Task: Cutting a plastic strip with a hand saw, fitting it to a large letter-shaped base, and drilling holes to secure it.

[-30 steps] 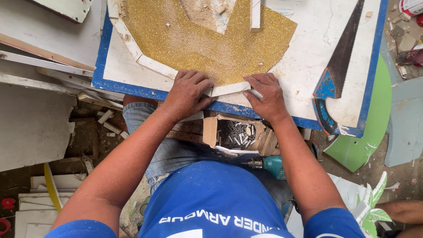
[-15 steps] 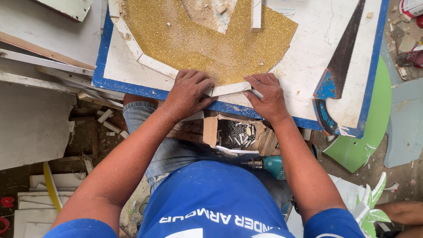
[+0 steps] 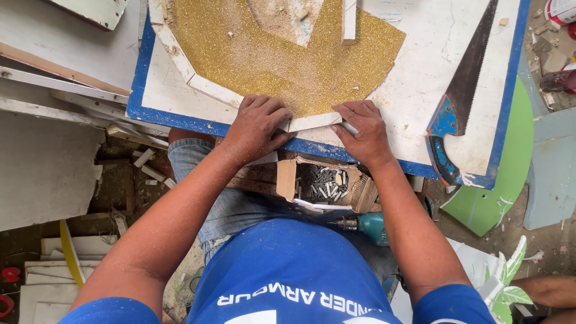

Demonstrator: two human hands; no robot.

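The short white strip (image 3: 313,122) lies at the near edge of the gold glitter sheet (image 3: 282,54), on the white board (image 3: 420,90). It looks light, stiff and brittle, best held by both ends. The left hand (image 3: 258,123) presses flat on one end; the right hand (image 3: 363,129) pinches the other. A saw (image 3: 465,90) lies right of the sheet.

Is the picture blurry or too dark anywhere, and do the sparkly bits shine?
Head view: sharp and evenly lit, with soft daylight and no hard glare. The gold glitter sheet glints only faintly. The left hand and right hand are crisp. The floor gap under the board is in shadow. Straight edges bend slightly near the frame's sides.
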